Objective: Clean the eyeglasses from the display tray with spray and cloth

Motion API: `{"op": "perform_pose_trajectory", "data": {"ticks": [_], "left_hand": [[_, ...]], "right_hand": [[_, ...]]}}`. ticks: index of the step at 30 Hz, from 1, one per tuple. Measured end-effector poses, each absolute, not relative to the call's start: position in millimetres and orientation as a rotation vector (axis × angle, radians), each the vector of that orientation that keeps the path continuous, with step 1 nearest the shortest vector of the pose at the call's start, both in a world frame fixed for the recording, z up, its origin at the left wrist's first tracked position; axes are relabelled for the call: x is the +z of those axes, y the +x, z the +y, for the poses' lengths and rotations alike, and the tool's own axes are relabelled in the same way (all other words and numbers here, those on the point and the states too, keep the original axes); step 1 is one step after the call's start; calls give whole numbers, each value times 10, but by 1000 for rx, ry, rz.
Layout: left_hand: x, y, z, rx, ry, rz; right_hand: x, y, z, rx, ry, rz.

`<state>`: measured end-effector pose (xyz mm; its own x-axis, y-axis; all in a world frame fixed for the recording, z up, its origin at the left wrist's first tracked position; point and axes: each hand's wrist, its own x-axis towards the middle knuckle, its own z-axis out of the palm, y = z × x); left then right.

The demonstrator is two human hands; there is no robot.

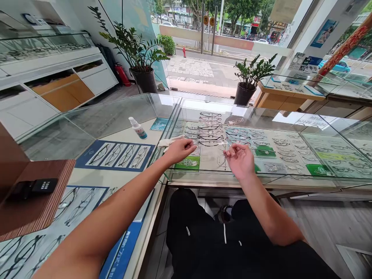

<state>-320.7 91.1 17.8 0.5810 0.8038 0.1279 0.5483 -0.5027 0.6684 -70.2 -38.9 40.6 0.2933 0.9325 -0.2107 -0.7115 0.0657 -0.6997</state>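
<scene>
My left hand (pixel 182 149) is closed above the glass counter, its thumb and fingers pressed together. What they hold, if anything, is hidden. Just behind it lies a white cloth (pixel 169 142), beside or touching the knuckles. My right hand (pixel 240 158) is turned palm up with curled fingers. At its fingertips is a pair of thin-rimmed eyeglasses (pixel 222 161), faint against the display beneath. A stack of dark-framed eyeglasses (pixel 209 128) sits between and beyond my hands, at the counter's far side.
The glass display counter (pixel 290 176) holds rows of eyeglasses and green cards. A white spray bottle (pixel 137 128) stands left, near a blue-bordered eyeglasses poster (pixel 114 155). At the lower left is a brown wooden stand (pixel 62 193). Potted plants (pixel 145 79) stand beyond.
</scene>
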Motion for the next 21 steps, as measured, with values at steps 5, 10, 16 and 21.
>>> {"op": "perform_pose_trajectory", "data": {"ticks": [5, 10, 16, 21], "left_hand": [[150, -3206, 923, 574, 2256, 1075], [149, -3202, 917, 565, 2271, 1071], [176, -3199, 901, 546, 2300, 1067], [178, -3194, 904, 535, 2319, 1069]], "right_hand": [[234, -885, -447, 1151, -822, -403], [127, -1107, -461, 1097, -837, -523], [100, -1138, -445, 1137, -866, -597], [95, -1041, -465, 1161, -877, -640]]}}
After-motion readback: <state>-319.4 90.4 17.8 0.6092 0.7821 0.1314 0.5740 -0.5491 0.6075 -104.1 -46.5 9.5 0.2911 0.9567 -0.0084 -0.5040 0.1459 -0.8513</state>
